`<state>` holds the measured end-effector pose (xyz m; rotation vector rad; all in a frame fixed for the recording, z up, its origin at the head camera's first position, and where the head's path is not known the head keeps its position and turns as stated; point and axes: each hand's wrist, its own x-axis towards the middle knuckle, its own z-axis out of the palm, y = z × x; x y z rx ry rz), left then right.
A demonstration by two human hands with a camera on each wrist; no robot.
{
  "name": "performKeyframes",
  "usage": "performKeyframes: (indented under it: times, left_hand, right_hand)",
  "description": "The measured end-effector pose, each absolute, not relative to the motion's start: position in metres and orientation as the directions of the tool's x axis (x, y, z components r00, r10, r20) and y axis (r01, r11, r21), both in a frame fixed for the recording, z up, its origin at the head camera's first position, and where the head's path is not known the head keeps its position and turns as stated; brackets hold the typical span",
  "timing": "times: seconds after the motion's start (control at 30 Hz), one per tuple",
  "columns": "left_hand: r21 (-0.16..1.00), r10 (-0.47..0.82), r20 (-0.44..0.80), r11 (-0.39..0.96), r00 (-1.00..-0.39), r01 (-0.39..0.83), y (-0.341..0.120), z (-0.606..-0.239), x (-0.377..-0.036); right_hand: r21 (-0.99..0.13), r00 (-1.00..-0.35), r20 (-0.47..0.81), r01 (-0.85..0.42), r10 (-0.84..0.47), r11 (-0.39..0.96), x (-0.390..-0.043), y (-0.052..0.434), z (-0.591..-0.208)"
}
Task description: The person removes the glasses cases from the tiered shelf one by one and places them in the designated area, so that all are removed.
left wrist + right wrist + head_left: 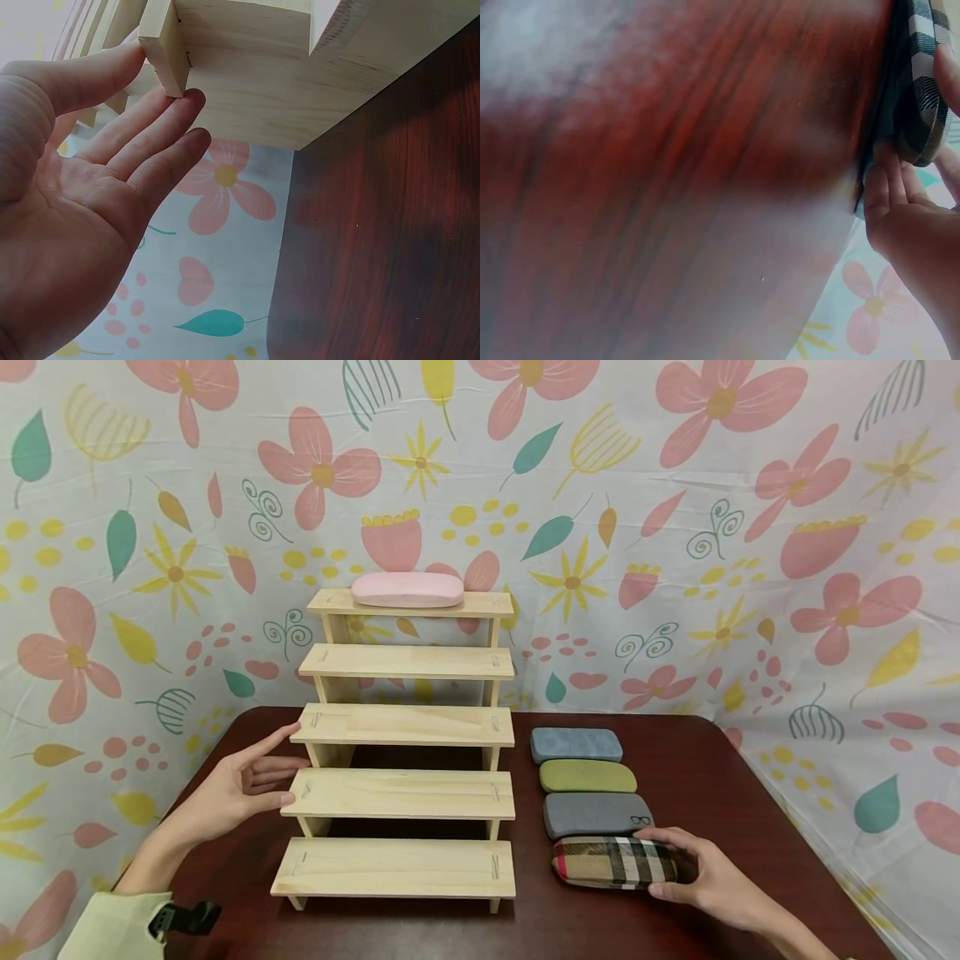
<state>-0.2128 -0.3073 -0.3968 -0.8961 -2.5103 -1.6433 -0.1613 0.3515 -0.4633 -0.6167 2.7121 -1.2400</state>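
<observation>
A wooden stepped rack (405, 793) with several shelves stands on the dark table (720, 777). A pink glasses case (407, 589) lies on its top shelf. My left hand (258, 772) rests with straight fingers against the rack's left side, fingertips (191, 101) touching a shelf end (166, 46). To the right of the rack lie a blue case (576, 745), a green case (587, 777), a grey case (596, 814) and a plaid case (609, 862) in a row. My right hand (678, 864) grips the right end of the plaid case (922, 90), fingers over its far edge and thumb at its near edge.
A floral cloth (750, 527) covers the wall behind and both sides. The table's right edge (817, 860) runs close to my right hand. The rack's lower shelves hold nothing.
</observation>
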Motion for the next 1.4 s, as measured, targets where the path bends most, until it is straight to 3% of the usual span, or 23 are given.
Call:
performKeyframes:
  times: [0.53, 1.4]
  left_hand:
    - [0.834, 0.454, 0.311, 0.291, -0.835, 0.469, -0.307, -0.3963, -0.2116]
    - [0.84, 0.448, 0.301, 0.293, -0.842, 0.457, -0.3078, -0.3972, -0.213]
  right_hand:
    - [-0.725, -0.88, 0.19, -0.424, -0.434, 0.542, -0.1615, 0.3527, -0.4684]
    - [-0.738, -0.883, 0.183, -0.414, -0.433, 0.532, -0.1638, 0.3531, -0.4704]
